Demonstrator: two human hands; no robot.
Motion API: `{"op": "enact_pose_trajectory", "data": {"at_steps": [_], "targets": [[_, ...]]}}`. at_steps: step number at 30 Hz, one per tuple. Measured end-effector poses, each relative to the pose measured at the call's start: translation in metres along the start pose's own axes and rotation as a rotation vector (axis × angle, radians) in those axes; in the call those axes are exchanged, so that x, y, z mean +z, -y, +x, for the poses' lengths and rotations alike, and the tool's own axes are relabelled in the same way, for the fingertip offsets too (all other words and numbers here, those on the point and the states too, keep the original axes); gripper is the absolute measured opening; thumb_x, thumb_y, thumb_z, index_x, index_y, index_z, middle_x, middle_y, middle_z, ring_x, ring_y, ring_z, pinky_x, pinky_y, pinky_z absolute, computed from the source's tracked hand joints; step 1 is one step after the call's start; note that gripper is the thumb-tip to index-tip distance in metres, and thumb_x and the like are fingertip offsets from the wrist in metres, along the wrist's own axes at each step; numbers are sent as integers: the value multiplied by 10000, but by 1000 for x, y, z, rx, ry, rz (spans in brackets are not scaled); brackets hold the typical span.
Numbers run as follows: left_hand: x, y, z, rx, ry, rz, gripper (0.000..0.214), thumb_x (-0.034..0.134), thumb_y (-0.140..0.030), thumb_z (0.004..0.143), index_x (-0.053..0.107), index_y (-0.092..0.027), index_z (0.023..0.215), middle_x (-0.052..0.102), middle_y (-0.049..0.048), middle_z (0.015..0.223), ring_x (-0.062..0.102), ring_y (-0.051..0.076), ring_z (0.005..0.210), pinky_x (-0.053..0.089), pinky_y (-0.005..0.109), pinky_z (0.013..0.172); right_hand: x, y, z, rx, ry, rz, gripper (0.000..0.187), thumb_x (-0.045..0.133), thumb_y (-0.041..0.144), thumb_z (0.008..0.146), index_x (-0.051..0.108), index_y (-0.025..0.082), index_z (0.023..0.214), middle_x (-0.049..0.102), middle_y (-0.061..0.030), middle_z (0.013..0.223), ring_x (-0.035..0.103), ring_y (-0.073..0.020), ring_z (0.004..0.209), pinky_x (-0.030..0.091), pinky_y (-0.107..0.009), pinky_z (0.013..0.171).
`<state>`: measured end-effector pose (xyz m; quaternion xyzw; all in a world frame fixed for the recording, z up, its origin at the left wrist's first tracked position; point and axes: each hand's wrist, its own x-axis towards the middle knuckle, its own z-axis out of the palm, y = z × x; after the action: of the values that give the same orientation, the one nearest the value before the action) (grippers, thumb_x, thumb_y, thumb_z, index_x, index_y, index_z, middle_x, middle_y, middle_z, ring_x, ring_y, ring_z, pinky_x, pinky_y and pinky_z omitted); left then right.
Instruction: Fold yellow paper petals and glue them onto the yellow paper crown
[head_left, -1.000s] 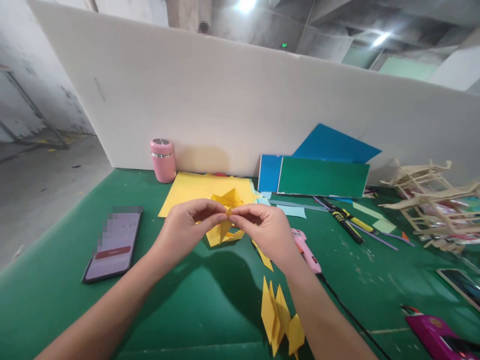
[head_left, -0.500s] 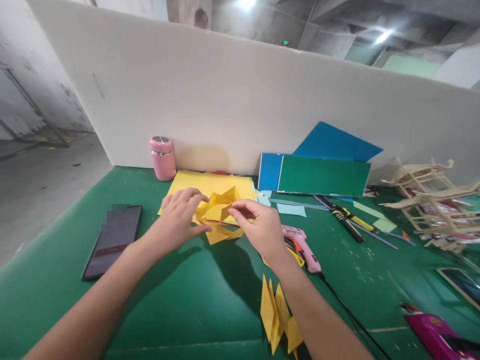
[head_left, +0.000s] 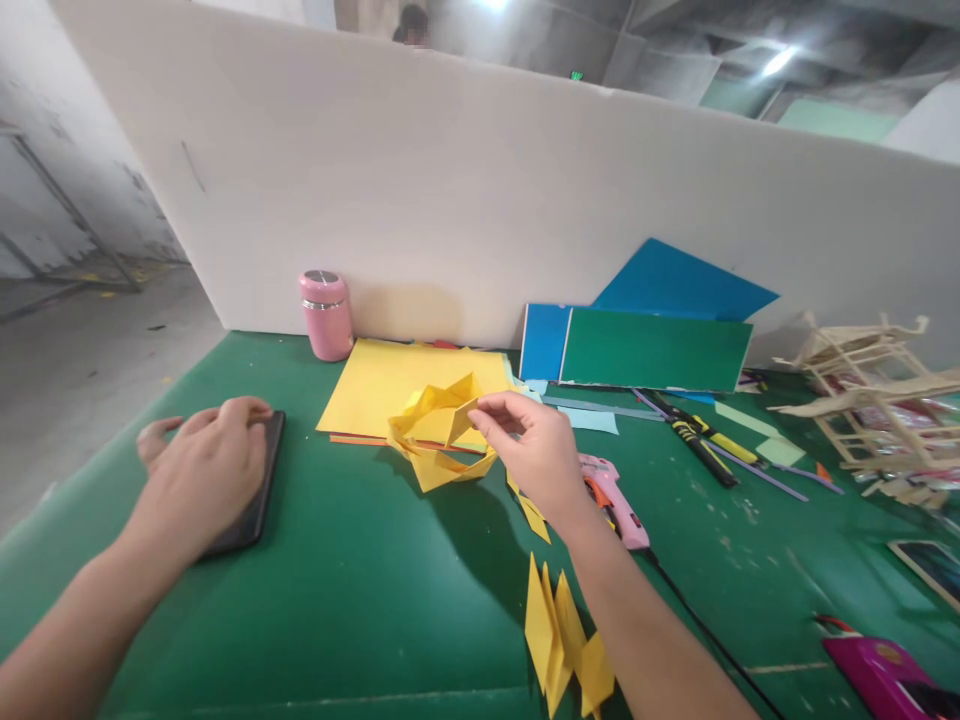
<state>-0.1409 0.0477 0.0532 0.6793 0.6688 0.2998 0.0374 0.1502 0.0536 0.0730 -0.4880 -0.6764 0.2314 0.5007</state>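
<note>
My right hand [head_left: 529,450] pinches a flap of folded yellow paper at the right side of a zigzag yellow paper ring [head_left: 424,465]. Whether that flap is joined to the ring I cannot tell. Over a black smartphone [head_left: 266,490] on the left of the table is my left hand [head_left: 202,470], its fingers partly bent and spread, holding nothing. The hand covers most of the phone's screen. Nearer to me, below my right wrist, several folded yellow paper pieces [head_left: 551,635] stand in a row.
Yellow paper sheets [head_left: 367,385] lie behind the ring. A pink glue gun [head_left: 619,500] with a black cord rests beside my right forearm. Farther right are cutters [head_left: 697,445], a wooden stick model [head_left: 877,400] and a magenta device [head_left: 877,675]. A pink flask [head_left: 328,320] stands by the white partition [head_left: 450,190].
My left hand has left the paper ring and moved left onto the phone. My right hand keeps its pinch on the folded paper, nearly in place.
</note>
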Motion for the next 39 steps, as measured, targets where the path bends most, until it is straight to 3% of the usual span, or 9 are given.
{"op": "enact_pose_trajectory", "data": {"at_steps": [2, 4, 8, 15, 19, 26, 39], "targets": [[8, -32, -8, 93, -77, 111, 186, 427, -326, 874, 486, -210, 1006, 660, 89, 979, 561, 322, 1023, 285, 489, 958, 2, -3, 0, -3, -5, 4, 111, 582, 265, 792, 643, 182, 752, 713, -17, 730, 670, -152, 642, 550, -268, 637], [24, -56, -16, 255, -108, 44, 343, 508, -386, 847, 442, -192, 1122, 640, 118, 1063, 578, 305, 998, 353, 451, 906, 4, -5, 0, -13, -13, 5, 112, 580, 268, 795, 639, 183, 754, 711, -18, 732, 672, -155, 645, 553, -268, 637], [59, -77, -22, 450, -66, -51, 535, 664, -320, 778, 367, -225, 1213, 605, 109, 1183, 540, 281, 1110, 340, 411, 937, 9, -6, -1, -15, -5, -7, 110, 579, 267, 805, 631, 185, 752, 707, -17, 725, 675, -156, 642, 557, -258, 635], [77, -79, -19, 472, -9, -95, 451, 645, -245, 809, 379, -250, 1174, 630, 88, 1158, 520, 267, 1180, 232, 442, 1024, 12, -1, -5, 2, 37, 8, 103, 578, 264, 808, 631, 190, 761, 714, -19, 728, 691, -168, 636, 574, -259, 618], [82, -77, -20, 413, 5, -123, 382, 618, -233, 828, 393, -262, 1135, 639, 73, 1140, 545, 246, 1151, 245, 439, 1019, 14, 1, -6, -25, 56, -19, 103, 567, 245, 812, 632, 185, 760, 716, -22, 725, 691, -162, 619, 574, -248, 612], [84, -79, -20, 431, -20, -137, 346, 586, -197, 842, 386, -254, 1118, 679, 50, 1025, 631, 235, 972, 318, 434, 944, 20, -4, -8, -75, 54, -87, 103, 558, 226, 821, 642, 183, 779, 717, -25, 737, 682, -153, 635, 565, -239, 619], [84, -81, -21, 403, -49, -143, 357, 598, -162, 825, 392, -249, 1104, 694, 41, 986, 644, 233, 941, 354, 409, 879, 22, -1, -10, -109, 91, -151, 123, 542, 225, 826, 651, 200, 773, 713, -13, 722, 665, -149, 617, 530, -252, 618]]}}
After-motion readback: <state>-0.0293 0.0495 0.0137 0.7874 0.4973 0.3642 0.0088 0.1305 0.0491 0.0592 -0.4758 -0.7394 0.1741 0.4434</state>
